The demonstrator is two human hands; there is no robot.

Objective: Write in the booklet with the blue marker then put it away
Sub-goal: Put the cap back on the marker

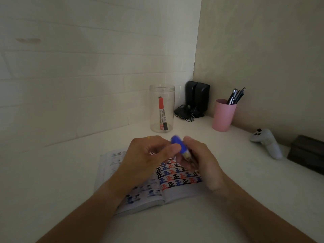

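Note:
An open booklet (177,178) lies on the white desk, its right page filled with rows of blue, red and black characters. Above it both hands meet on the blue marker (178,142). My left hand (147,158) pinches the marker's blue cap end between thumb and fingers. My right hand (199,160) wraps around the marker's barrel, most of which is hidden. The marker's tip is not visible. A clear plastic jar (162,109) stands behind the hands, holding a red marker and a black one.
A pink cup (223,116) with several pens stands at the back right. Black speakers (197,98) with cables fill the corner. A grey game controller (267,142) and a dark box (308,153) lie along the right wall.

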